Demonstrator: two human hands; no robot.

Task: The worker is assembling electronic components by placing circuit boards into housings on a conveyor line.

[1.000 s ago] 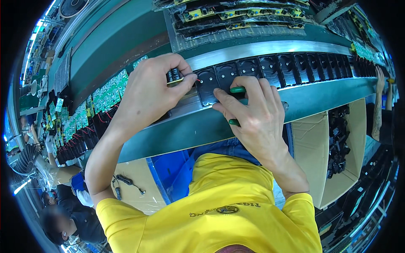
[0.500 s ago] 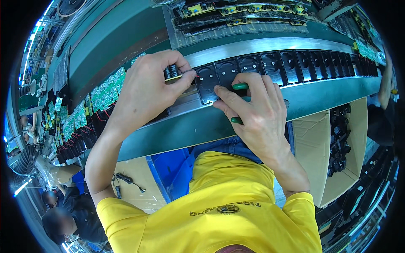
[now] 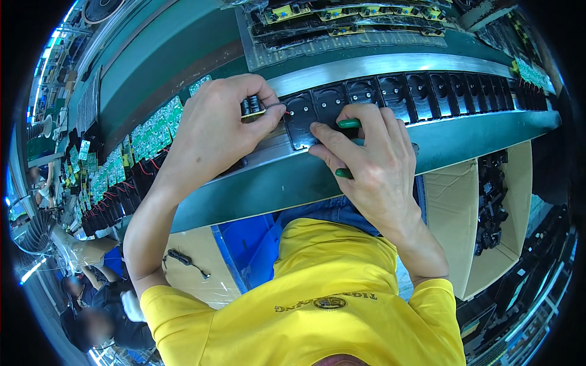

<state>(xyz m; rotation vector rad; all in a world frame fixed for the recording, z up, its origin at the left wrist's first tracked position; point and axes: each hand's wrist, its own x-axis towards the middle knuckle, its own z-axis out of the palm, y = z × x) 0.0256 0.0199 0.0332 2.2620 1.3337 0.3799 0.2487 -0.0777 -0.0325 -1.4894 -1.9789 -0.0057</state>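
Observation:
My left hand pinches a small circuit board with dark cylindrical parts and a yellowish edge. A short red wire runs from its fingertips to the nearest black plastic housing. My right hand is curled around a hand tool with green handles; its working end is hidden under the palm. The thumb and index finger of that hand rest on or just above the right side of the same housing. More black housings, with shiny round metal spots inside, continue the row to the right.
The housings lie along a metal rail on a green bench. Green circuit boards with red wires line the left. Stacked trays of boards stand behind. A cardboard box of black parts is at right. Co-workers sit lower left.
My hands stay almost in place, with only a slight shift of the board in the left. A co-worker's arm at the far right has left view. People at lower left have moved.

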